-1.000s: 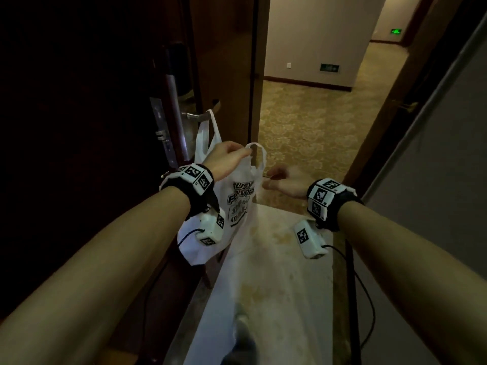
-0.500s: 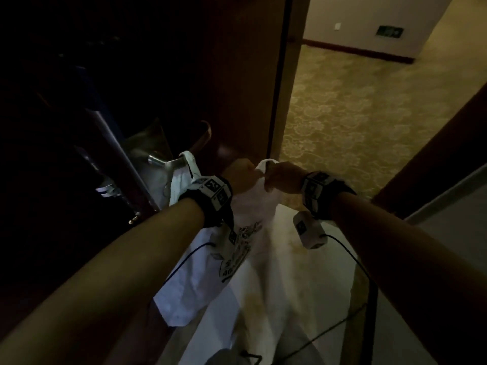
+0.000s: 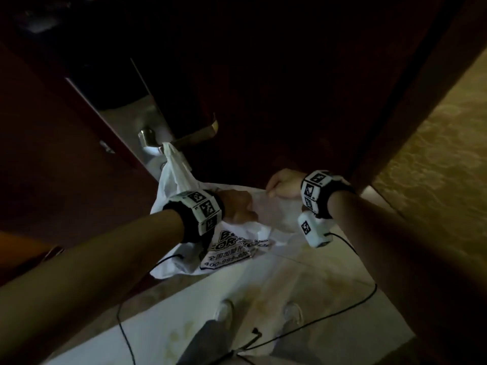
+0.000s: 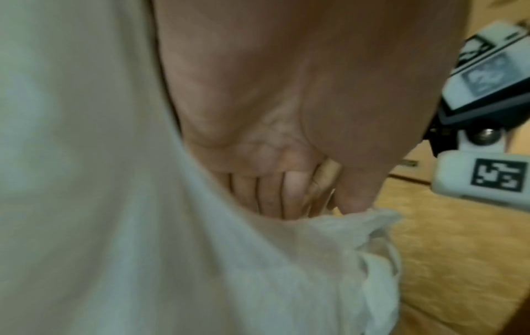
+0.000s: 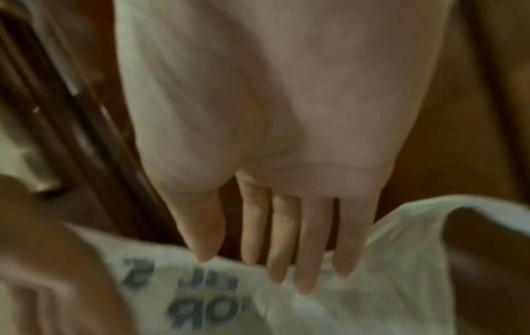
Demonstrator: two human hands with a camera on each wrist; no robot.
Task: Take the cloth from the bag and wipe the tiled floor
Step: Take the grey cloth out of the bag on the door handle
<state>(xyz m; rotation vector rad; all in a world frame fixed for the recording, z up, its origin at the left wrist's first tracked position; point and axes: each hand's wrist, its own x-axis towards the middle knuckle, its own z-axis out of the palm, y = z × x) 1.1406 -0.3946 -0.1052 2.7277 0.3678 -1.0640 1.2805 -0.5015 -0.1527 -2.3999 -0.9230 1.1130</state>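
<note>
A white plastic bag (image 3: 232, 248) with black print hangs by one loop from the door handle (image 3: 195, 138). My left hand (image 3: 241, 206) grips the bag's near rim; in the left wrist view its curled fingers (image 4: 295, 195) pinch the crumpled edge of the bag (image 4: 358, 226). My right hand (image 3: 279, 184) holds the far rim and keeps the mouth stretched wide. In the right wrist view its fingers (image 5: 284, 244) and thumb reach down onto the edge of the bag (image 5: 315, 306). No cloth shows inside. The pale tiled floor (image 3: 303, 280) lies below.
The dark wooden door (image 3: 263, 88) stands right behind the bag. Patterned carpet (image 3: 434, 159) runs past the doorway on the right. My two shoes (image 3: 224, 309) stand on the tiles, and black cables (image 3: 342, 309) trail from the wrist cameras.
My hands, close together at the bag's top before, have drawn apart and spread its mouth open. My head has tipped down toward the bag.
</note>
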